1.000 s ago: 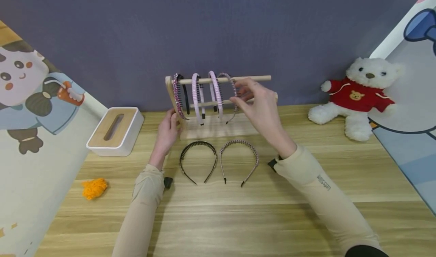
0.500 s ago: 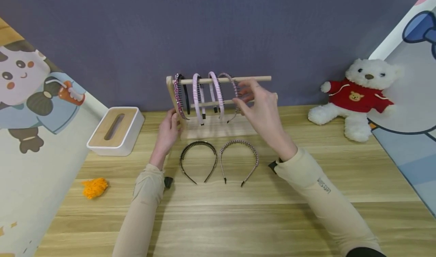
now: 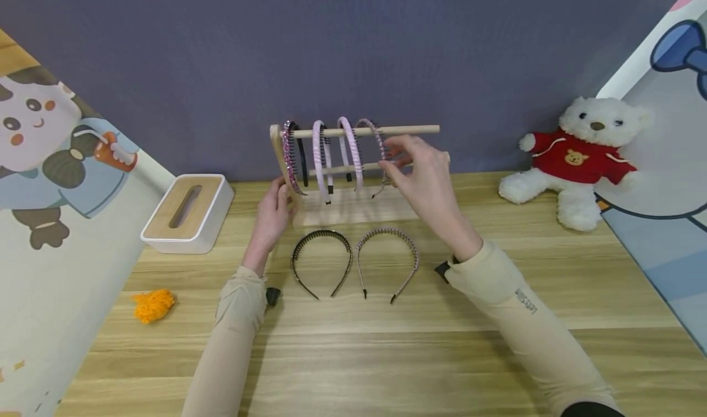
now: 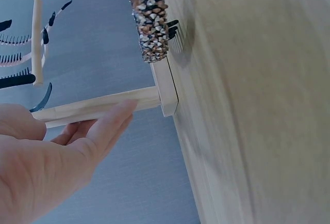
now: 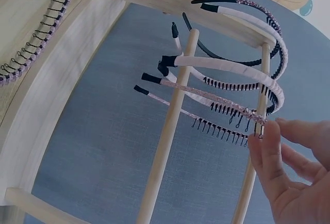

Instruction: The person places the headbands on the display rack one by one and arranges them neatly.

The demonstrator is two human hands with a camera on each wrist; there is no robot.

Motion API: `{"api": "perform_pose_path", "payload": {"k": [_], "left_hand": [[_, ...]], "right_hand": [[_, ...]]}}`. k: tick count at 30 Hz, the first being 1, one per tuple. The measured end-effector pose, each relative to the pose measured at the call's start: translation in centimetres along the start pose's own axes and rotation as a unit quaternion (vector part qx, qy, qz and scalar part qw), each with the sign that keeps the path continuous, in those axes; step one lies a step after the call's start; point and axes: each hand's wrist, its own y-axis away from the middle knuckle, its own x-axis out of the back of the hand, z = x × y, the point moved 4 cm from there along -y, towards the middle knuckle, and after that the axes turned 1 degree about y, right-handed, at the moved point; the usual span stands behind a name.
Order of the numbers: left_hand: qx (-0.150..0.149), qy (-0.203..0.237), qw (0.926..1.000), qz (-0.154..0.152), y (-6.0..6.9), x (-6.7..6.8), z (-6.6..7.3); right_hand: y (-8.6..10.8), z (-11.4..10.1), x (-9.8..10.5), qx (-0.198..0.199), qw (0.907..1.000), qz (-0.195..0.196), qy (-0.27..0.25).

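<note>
A wooden headband rack stands against the dark wall, with several headbands hung over its rods. My left hand grips the rack's left upright, its fingers lying along the wood in the left wrist view. At the rack's other side, my right hand pinches the top of a thin pinkish beaded headband with comb teeth, which loops over the upper rod. Left of it hang two pale pink headbands, a black one and a glittery pink one.
On the table before the rack lie a black toothed headband and a beaded one. A tissue box and an orange fluffy bundle are at the left. A white teddy bear sits at the right.
My right fingers have dipped slightly, and the beaded headband's lower end has shifted a little to the right. The left hand keeps its place on the rack.
</note>
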Motion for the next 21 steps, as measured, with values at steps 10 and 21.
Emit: {"api": "perform_pose_path", "payload": {"k": [10, 21], "left_hand": [[0.0, -0.002, 1.0, -0.002, 0.1, 0.0, 0.0], [0.004, -0.001, 1.0, -0.001, 0.1, 0.1, 0.0]], "right_hand": [[0.9, 0.1, 0.6, -0.001, 0.9989, 0.014, 0.045], [4.4, 2.5, 0.7, -0.045, 0.9961, -0.06, 0.047]]}}
